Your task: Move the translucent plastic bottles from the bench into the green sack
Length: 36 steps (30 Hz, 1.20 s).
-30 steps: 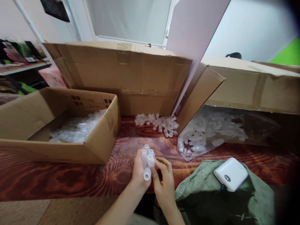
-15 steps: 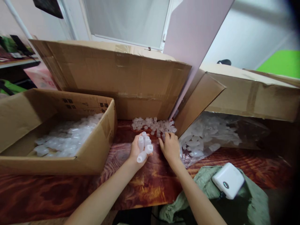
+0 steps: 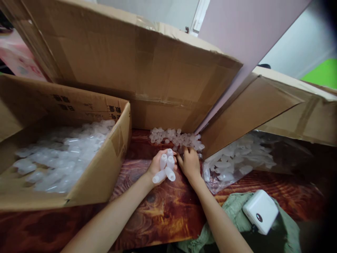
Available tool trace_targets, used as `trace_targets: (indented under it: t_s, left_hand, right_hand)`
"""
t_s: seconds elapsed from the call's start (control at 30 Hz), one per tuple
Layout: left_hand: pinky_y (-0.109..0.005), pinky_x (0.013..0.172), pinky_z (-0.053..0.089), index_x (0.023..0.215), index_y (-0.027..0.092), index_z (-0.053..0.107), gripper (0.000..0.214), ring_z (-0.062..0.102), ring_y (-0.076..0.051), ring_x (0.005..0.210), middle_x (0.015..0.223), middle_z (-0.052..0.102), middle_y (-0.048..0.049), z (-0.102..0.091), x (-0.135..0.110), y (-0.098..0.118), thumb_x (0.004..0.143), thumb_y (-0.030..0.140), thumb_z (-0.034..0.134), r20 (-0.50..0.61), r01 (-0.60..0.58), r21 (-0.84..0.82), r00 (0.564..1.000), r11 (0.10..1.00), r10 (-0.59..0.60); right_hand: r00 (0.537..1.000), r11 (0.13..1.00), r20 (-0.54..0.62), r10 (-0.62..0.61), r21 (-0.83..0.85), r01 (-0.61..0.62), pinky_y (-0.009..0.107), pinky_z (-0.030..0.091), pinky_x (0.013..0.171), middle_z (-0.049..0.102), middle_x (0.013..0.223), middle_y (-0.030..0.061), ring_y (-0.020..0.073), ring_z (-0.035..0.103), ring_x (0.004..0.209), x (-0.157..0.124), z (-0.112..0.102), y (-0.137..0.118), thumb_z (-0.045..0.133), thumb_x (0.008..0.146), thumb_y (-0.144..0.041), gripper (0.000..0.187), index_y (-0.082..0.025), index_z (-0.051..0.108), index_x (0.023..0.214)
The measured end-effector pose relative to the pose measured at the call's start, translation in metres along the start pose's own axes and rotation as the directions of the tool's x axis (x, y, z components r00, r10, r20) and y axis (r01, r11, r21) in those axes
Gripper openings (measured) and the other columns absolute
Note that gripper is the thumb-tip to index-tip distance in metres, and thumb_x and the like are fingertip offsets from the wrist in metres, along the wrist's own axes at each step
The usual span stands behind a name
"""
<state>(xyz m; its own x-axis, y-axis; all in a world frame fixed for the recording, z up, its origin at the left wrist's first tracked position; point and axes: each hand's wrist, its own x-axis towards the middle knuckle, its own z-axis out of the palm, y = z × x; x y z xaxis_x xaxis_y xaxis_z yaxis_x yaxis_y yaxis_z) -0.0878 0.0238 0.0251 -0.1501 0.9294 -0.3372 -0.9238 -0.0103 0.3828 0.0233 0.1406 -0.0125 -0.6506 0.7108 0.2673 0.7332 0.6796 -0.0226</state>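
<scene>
Several small translucent white plastic bottles (image 3: 163, 161) rest in my left hand (image 3: 154, 165), their open necks pointing various ways. The fingers curl up around them from below, over the middle of the table. My right hand (image 3: 191, 163) is at the near edge of a pile of small translucent plastic caps (image 3: 184, 140). Its fingers bend down among the caps, and the fingertips are hidden, so what they pinch cannot be made out. Just right of this hand lies a clear plastic bag (image 3: 231, 160) with more of the bottles inside.
At the left an open cardboard box (image 3: 122, 140) holds many translucent bottles. A tall cardboard panel (image 3: 158, 70) stands behind the caps, and another carton (image 3: 244, 109) stands over the bag. A white device (image 3: 260, 211) lies on green cloth (image 3: 237, 203) at the table's (image 3: 147, 218) front right.
The view has moved closer and lower. My left hand still holds the bottles, whose arrangement has shifted slightly. My right hand's fingers are now bent deeper into the near edge of the cap pile.
</scene>
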Motion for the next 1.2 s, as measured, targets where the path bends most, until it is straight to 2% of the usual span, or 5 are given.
trace_targets:
  t_s: [0.2, 0.5, 0.73, 1.0, 1.2]
  left_hand:
    - [-0.022, 0.039, 0.045, 0.082, 0.011, 0.064, 0.028, 0.057, -0.017, 0.048, 0.068, 0.058, -0.0079, -0.004, 0.002, 0.000, 0.086, 0.033, 0.047, -0.011, -0.003, -0.049, 1.000, 0.999, 0.002]
    - [-0.021, 0.043, 0.046, 0.082, 0.012, 0.061, 0.027, 0.056, -0.015, 0.052, 0.066, 0.058, -0.0067, 0.000, 0.000, 0.003, 0.086, 0.032, 0.044, -0.055, -0.029, -0.130, 0.998, 0.991, 0.022]
    - [-0.020, 0.035, 0.041, 0.087, 0.015, 0.061, 0.030, 0.058, -0.016, 0.051, 0.068, 0.060, -0.0059, -0.005, 0.003, 0.004, 0.089, 0.036, 0.040, -0.039, -0.018, -0.183, 0.999, 0.983, 0.011]
    - [-0.027, 0.041, 0.052, 0.090, 0.015, 0.063, 0.030, 0.065, -0.020, 0.056, 0.071, 0.065, -0.0064, -0.014, 0.005, 0.005, 0.090, 0.036, 0.041, -0.054, 0.003, -0.239, 0.998, 0.971, -0.016]
    - [-0.028, 0.045, 0.056, 0.090, 0.015, 0.063, 0.030, 0.067, -0.020, 0.059, 0.071, 0.067, -0.0057, -0.016, 0.007, 0.004, 0.089, 0.036, 0.042, -0.086, 0.006, -0.256, 0.996, 0.967, -0.029]
  right_hand:
    - [0.998, 1.000, 0.060, -0.005, 0.005, 0.005, 0.030, 0.040, 0.077, 0.056, 0.101, 0.0125, 0.0246, 0.054, 0.092, -0.001, -0.002, -0.004, 0.052, 0.088, -0.023, 0.025, -0.012, 0.056, 0.110]
    - [0.992, 1.000, 0.127, -0.001, -0.020, 0.003, 0.028, 0.040, 0.070, 0.055, 0.106, 0.0108, 0.0239, 0.058, 0.089, -0.001, -0.009, -0.012, 0.052, 0.091, -0.029, 0.037, -0.020, 0.050, 0.127]
    - [0.977, 0.998, 0.210, 0.025, -0.056, -0.013, 0.026, 0.038, 0.060, 0.054, 0.099, 0.0101, 0.0217, 0.060, 0.078, -0.007, -0.016, -0.022, 0.049, 0.095, -0.038, 0.024, -0.018, 0.057, 0.106]
    - [0.959, 0.991, 0.252, 0.130, -0.065, -0.117, 0.030, 0.044, 0.062, 0.058, 0.105, 0.0133, 0.0258, 0.066, 0.080, 0.004, -0.022, -0.029, 0.049, 0.093, -0.032, 0.028, -0.016, 0.050, 0.116]
    - [0.947, 0.983, 0.267, 0.182, -0.032, -0.180, 0.033, 0.046, 0.073, 0.059, 0.115, 0.0159, 0.0284, 0.065, 0.094, 0.004, -0.024, -0.028, 0.048, 0.094, -0.035, 0.041, -0.015, 0.043, 0.130]
